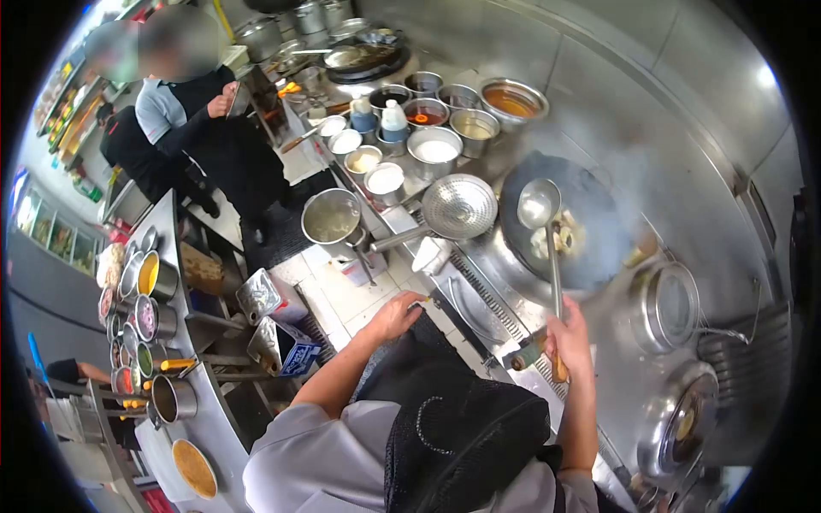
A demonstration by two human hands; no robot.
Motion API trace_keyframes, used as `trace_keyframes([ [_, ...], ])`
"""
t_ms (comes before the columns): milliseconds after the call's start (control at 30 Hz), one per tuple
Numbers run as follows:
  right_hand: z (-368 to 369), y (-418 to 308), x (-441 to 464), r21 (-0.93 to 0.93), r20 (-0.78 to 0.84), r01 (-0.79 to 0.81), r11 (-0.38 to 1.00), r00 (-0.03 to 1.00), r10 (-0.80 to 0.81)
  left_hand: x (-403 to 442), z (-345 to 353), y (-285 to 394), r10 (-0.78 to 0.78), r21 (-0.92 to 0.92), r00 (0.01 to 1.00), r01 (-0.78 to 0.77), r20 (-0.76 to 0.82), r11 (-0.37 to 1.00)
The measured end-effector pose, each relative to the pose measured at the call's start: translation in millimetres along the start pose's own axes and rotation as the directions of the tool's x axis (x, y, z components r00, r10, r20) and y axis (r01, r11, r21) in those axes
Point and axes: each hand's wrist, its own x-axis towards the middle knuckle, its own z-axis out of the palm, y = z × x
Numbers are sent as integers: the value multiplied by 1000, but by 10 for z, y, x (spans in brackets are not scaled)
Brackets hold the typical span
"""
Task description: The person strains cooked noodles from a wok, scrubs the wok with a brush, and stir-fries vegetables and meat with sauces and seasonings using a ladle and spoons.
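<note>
My right hand point(570, 339) is closed around the handle of a long metal ladle point(539, 203). The ladle's bowl is over a large dark wok point(560, 256), beside pale pieces of food point(568, 232) lying in the wok. Smoke or steam rises from the wok's right side. My left hand point(396, 316) is by the front edge of the stove, its fingers curled at a small part that I cannot make out. A round perforated strainer point(460, 207) lies left of the wok, its handle pointing toward the floor side.
Behind the strainer stand several metal pots of sauces and seasonings, such as a bowl of orange liquid point(513, 101) and a pot of white powder point(434, 147). A steel pot point(332, 215) is at left. Two people point(205, 120) stand beyond. A counter point(192, 299) with containers runs along the left.
</note>
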Motion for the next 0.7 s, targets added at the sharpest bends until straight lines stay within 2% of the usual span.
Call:
trace_keyframes([
  [33, -70, 8, -92, -103, -62, 22, 994, 998, -28, 32, 7, -19, -9, -19, 999, 8, -34, 1000],
  [67, -174, 54, -160, -90, -101, -8, 996, 995, -1, 71, 23, -38, -14, -42, 999, 12, -51, 999],
  [133, -500, 221, -425, -376, -192, 33, 926, 975, -113, 101, 14, -261, -50, -14, 993, 49, -107, 999],
  [167, -640, 331, -609, -368, -244, -23, 930, 967, -73, 101, -49, -319, -76, -41, 988, 72, -137, 997],
  [200, -759, 418, -753, -490, -287, -55, 870, 952, -102, 103, -144, -349, -107, -65, 978, 96, -179, 993],
  [267, -965, 540, -817, -709, -311, -94, 699, 931, -190, 94, -337, -442, -72, -60, 960, 58, -272, 996],
  [300, -1120, 832, -816, -770, -238, 96, 631, 875, -422, 114, -451, -503, -67, -33, 956, 60, -287, 998],
  [333, -1183, 911, -851, -768, -225, 110, 630, 876, -427, 118, -590, -577, -66, 0, 947, 70, -314, 998],
  [400, -1181, 974, -724, -842, -310, -99, 531, 894, -325, 224, -896, -632, -90, 40, 935, 110, -344, 993],
  [433, -1095, 970, -615, -851, -268, -55, 522, 901, -342, 330, -1087, -549, -95, 43, 918, 120, -385, 992],
  [500, -817, 890, -391, -859, -285, -41, 511, 866, -410, 583, -1412, -610, -110, 51, 888, 148, -447, 988],
  [533, -639, 750, -199, -864, -261, -14, 503, 867, -424, 773, -1558, -692, -101, -16, 856, 108, -507, 994],
  [600, -225, 458, 136, -700, -346, -32, 713, 889, -300, 1198, -1795, -844, -97, -84, 809, 59, -580, 995],
  [633, -14, 355, 391, -715, -231, 219, 664, 822, -521, 1439, -1893, -905, -102, -121, 789, 35, -605, 992],
  [667, 221, 179, 606, -561, -268, 177, 809, 885, -380, 1715, -2008, -960, -103, -156, 769, 4, -631, 988],
  [700, 480, 6, 864, -365, -251, 226, 903, 910, -329, 1998, -2072, -1029, -103, -187, 768, -21, -632, 982],
])
